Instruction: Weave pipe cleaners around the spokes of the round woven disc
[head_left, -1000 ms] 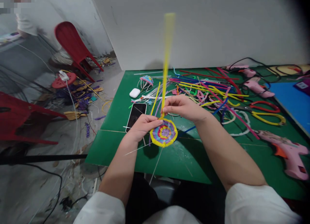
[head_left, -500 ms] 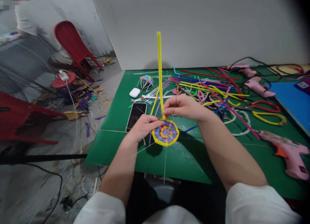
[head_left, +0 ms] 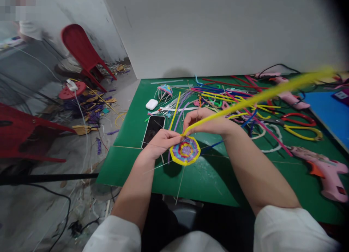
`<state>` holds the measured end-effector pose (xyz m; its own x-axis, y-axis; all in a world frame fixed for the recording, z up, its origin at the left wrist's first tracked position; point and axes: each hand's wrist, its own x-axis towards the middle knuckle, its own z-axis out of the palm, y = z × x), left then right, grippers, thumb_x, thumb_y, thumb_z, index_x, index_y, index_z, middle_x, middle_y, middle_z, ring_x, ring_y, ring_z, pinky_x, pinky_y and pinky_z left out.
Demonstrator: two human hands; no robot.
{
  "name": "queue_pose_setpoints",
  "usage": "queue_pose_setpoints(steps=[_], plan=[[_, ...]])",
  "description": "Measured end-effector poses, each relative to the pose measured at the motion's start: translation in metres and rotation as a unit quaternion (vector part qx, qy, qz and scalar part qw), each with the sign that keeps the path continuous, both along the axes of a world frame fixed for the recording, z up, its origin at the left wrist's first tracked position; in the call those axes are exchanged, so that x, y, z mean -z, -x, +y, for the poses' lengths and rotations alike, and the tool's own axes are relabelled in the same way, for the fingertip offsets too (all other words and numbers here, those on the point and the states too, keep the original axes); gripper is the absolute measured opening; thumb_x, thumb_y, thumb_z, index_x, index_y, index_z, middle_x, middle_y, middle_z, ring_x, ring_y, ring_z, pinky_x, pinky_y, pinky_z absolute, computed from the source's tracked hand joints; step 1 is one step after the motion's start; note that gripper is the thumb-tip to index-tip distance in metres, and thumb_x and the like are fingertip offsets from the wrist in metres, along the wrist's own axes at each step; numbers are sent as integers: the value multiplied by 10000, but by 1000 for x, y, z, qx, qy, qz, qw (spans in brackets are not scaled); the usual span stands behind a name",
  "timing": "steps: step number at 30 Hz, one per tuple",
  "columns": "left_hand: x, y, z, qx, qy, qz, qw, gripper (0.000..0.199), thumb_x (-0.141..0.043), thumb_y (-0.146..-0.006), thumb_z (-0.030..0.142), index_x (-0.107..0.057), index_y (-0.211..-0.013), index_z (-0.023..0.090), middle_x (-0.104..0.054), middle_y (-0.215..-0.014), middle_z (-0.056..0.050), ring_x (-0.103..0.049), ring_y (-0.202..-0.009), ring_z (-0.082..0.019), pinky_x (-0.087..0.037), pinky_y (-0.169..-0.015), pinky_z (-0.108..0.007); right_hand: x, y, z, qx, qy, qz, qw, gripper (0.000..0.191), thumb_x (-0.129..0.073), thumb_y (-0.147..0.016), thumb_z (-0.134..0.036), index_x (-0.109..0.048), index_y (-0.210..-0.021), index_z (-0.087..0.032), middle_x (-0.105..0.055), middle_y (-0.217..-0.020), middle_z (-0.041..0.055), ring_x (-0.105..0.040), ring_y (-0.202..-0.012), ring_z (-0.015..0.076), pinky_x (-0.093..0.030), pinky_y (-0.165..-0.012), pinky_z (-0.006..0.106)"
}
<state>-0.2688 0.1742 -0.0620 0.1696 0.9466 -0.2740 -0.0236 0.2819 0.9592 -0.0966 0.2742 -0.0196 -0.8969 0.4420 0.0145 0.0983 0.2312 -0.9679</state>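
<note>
My left hand (head_left: 163, 141) pinches the upper left edge of a round woven disc (head_left: 185, 151), which has rings of purple, yellow, red and blue and a yellow rim. Thin spokes stick out from the disc. My right hand (head_left: 208, 122) is closed on a long yellow strip (head_left: 240, 105) right at the disc's top edge. From there the strip slants up to the right, over my right wrist, its far end blurred. A phone (head_left: 154, 130) lies behind my left hand.
On the green table (head_left: 122, 135) lie a white case (head_left: 151, 104), a small woven umbrella shape (head_left: 165, 90), coloured strips, scissors (head_left: 302, 126) and a pink glue gun (head_left: 324, 170). Red chairs (head_left: 79, 48) stand at the left, near a person's sleeve (head_left: 30, 29).
The long yellow strip has swung from upright down to the right. The disc has turned slightly and shifted a little left. Both hands stay nearly in place.
</note>
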Motion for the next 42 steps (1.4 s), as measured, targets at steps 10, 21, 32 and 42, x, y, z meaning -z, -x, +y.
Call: queue_pose_setpoints(steps=[10,21,32,42], plan=[[-5,0,-1,2,3,0,1000,267,-722,-639,366,-723,-731,115,-652,-633,-24,-532,-558,-90,-417,-560,-212,11,4,3,-2,34,16,999,201,-740,-618,-236,-590,-710,-138,-623,-661,-13,-589,-622,105,-481,-589,238],[3,2,2,-5,-7,-2,1000,332,-729,-619,423,-699,-673,97,-591,-572,-3,-477,-515,-70,-370,-517,-198,7,4,5,-26,-57,-33,998,166,-684,-683,-282,-662,-727,-124,-637,-707,24,-584,-682,132,-463,-625,250],[2,2,3,-6,-12,16,1000,321,-719,-628,409,-707,-705,98,-615,-605,-14,-498,-552,-87,-381,-542,-209,15,1,9,-14,7,-32,999,152,-702,-662,-274,-700,-737,-141,-685,-741,31,-624,-714,145,-502,-665,260],[3,2,4,15,12,15,1000,313,-714,-633,402,-711,-719,102,-631,-628,-25,-518,-555,-93,-412,-562,-226,17,1,11,-10,64,-12,998,123,-730,-634,-206,-684,-731,-145,-683,-678,5,-633,-640,107,-512,-581,200]])
